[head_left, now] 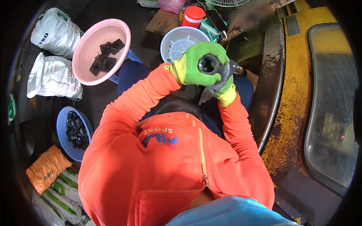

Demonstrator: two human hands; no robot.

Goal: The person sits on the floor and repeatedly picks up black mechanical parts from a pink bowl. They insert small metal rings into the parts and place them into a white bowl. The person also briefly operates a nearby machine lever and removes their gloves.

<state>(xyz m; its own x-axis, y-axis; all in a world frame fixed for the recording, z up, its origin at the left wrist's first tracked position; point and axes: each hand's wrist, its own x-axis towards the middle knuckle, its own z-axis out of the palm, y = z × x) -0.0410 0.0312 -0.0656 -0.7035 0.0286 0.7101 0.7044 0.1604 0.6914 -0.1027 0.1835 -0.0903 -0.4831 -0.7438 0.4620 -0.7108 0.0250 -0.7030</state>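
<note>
Both of my gloved hands are on one piece: a grey metal flange plate [225, 71] with a short round collar and a dark bore, held up in front of my chest above my lap. My left hand [194, 64] is wrapped over the collar from the top, fingers curled round its rim and pressed against it, while my right hand [227, 93] pinches the plate's lower edge from beneath, mostly hidden behind the metal. I judge the part stiff and fairly heavy for its size, with hard corners and perhaps an oily skin, so the knit gloves matter; the collar gives the surest hold, and the flat edge is good only for steadying. It will not bend or break, but it could slide if gripped by the plate faces alone. Off to my left sit a pink basin [101, 51] with a few black square pieces, a blue bowl [62, 132] of dark small parts, and a pale blue strainer basket [180, 42] just beyond my hands.
</note>
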